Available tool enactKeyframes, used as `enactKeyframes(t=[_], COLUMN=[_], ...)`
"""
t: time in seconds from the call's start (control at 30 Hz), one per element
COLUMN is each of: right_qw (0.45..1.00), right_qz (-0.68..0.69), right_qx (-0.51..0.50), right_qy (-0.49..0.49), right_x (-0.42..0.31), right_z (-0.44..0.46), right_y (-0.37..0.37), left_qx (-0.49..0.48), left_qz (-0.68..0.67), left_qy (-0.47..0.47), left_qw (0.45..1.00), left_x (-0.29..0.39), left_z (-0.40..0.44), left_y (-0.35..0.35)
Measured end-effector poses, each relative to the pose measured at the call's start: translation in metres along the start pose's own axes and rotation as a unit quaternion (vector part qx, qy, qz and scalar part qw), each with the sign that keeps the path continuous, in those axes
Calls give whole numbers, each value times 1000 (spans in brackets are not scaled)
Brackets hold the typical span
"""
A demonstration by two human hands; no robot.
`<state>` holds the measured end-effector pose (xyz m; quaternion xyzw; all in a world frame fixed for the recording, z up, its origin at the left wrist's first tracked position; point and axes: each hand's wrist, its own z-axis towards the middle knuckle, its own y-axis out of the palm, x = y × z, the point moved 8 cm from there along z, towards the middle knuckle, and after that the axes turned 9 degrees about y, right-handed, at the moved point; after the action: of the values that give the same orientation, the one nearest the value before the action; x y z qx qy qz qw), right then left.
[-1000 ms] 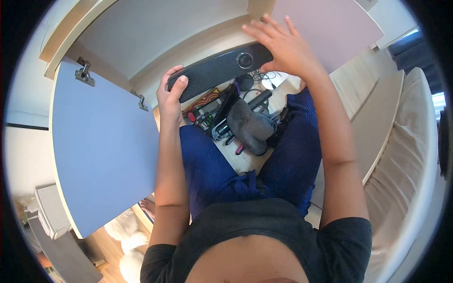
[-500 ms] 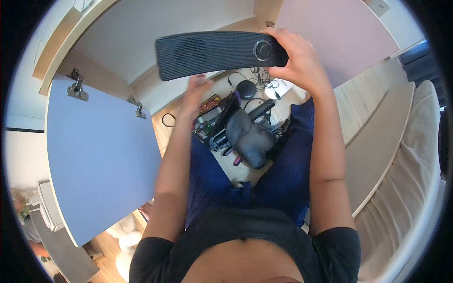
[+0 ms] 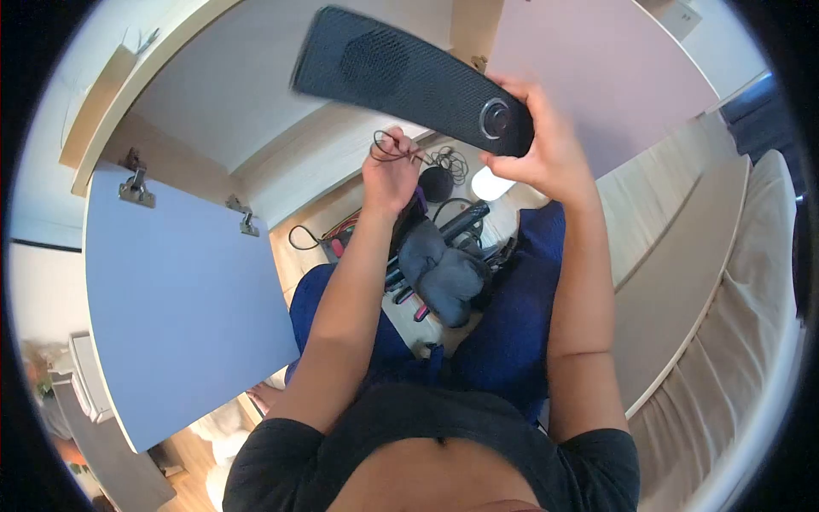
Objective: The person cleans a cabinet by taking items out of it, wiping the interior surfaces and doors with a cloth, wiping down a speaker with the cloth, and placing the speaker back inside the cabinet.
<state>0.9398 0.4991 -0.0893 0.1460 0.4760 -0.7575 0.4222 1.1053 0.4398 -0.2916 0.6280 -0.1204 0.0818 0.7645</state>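
Note:
A long black mesh-covered speaker-like bar [image 3: 409,77] with a round knob near its right end is held up, tilted, its left end higher. My right hand [image 3: 542,141] grips the right end, thumb below and fingers over the top edge. Below the bar, my left hand [image 3: 392,175] has its fingers curled round a thin black cable [image 3: 388,147]. A tangle of cable [image 3: 448,162] and a round black object [image 3: 436,183] lie just right of that hand. Between my legs is a grey soft object [image 3: 444,269] among dark items.
An open blue cabinet door [image 3: 183,299] stands on the left, and a pinkish door [image 3: 597,77] at the upper right. The cabinet's inside [image 3: 230,85] lies ahead. A white rounded object [image 3: 492,183] is on the floor. Beige cushioning [image 3: 725,341] runs along the right.
My left hand let go of the bar, moved right and took hold of the cable. The bar, now only in my right hand, has risen and tilted.

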Motion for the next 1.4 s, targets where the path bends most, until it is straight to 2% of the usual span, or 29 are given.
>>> enactKeyframes(t=[0.03, 0.1, 0.17, 0.2, 0.27, 0.3, 0.33, 0.4, 0.43, 0.47, 0.5, 0.53, 0.6, 0.67, 0.73, 0.77, 0.8, 0.87, 0.9, 0.97, 1.03, 1.07, 1.13, 1.17, 1.2, 1.27, 1.3, 1.37, 1.4], right_qw=[1000, 981, 978, 972, 970, 959, 947, 945, 949, 951, 951, 946, 940, 936, 936, 930, 922, 926, 922, 927, 933, 937, 941, 944, 944, 934, 925, 923, 921], right_qz=[3, 62, 105, 147, 147, 189, 231, 222, 237, 251, 251, 253, 255, 276, 286, 309, 331, 328, 349, 358, 350, 342, 327, 314, 315, 340, 363, 362, 360], right_qx=[-2, -112, -113, -115, -138, -153, -168, -181, -169, -157, -158, -170, -183, -160, -149, -139, -131, -120, -107, -76, -48, -23, -5, 11, 10, 39, 25, 7, -10], right_qy=[-4, 143, 139, 139, 139, 143, 147, 157, 122, 89, 88, 110, 135, 147, 138, 144, 150, 141, 128, 82, 71, 63, 82, 102, 101, 99, 111, 128, 146], right_x=[-2, 16, 24, 24, 19, 13, 7, 1, -4, -9, -10, -7, -4, -3, -4, -4, -3, -9, -20, -23, -27, -28, -19, -12, -7, 4, 4, 6, 9], right_z=[-1, -7, -8, -8, -9, -10, -12, -13, -11, -10, -10, -13, -14, -11, -10, -10, -11, -11, -10, -8, -6, -6, -8, -9, -9, -8, -9, -13, -15], right_y=[5, 29, 44, 49, 55, 60, 64, 69, 68, 65, 65, 67, 66, 57, 49, 46, 42, 35, 29, 18, 9, 3, -7, -12, -14, -21, -19, -13, -6], left_qx=[4, 5, -59, -61, 45, -28, -28, 27, 26, -12, -49, -45, 5, 5, -97, -169, -168, -199, -137, -161, -142, -143, -168, -138, -137, 79, 80, 115, 116], left_qz=[0, 1, -18, -21, 59, 84, 84, 62, 62, 49, 35, 34, 82, 104, 257, 353, 351, 181, 214, 329, 433, 433, 412, 435, 436, 540, 541, 442, 443], left_qy=[9, 20, 17, 20, -9, 0, 3, -34, -33, -38, -43, -43, -50, -58, -47, -22, -22, -4, -18, -103, -133, -134, -232, -265, -264, -138, -138, 32, 34], left_qw=[1000, 1000, 998, 998, 997, 996, 996, 997, 997, 998, 997, 998, 995, 993, 960, 920, 921, 963, 967, 925, 880, 880, 865, 849, 849, 826, 826, 889, 889], left_x=[10, 18, 19, 20, 15, 16, 17, 16, 16, 16, 16, 16, 20, 20, 23, 28, 24, 16, 7, -21, -41, -40, -40, -34, -27, 22, 31, 66, 68], left_z=[-4, -6, -4, -5, -8, -7, -9, -15, -14, -13, -13, -13, -12, -8, -4, -8, -7, -8, -15, -36, -41, -43, -55, -60, -60, -51, -46, -18, -11], left_y=[22, 46, 68, 80, 82, 92, 94, 105, 104, 110, 115, 113, 119, 122, 131, 140, 130, 112, 97, 65, 24, 14, -5, -16, -20, -46, -55, -59, -44])
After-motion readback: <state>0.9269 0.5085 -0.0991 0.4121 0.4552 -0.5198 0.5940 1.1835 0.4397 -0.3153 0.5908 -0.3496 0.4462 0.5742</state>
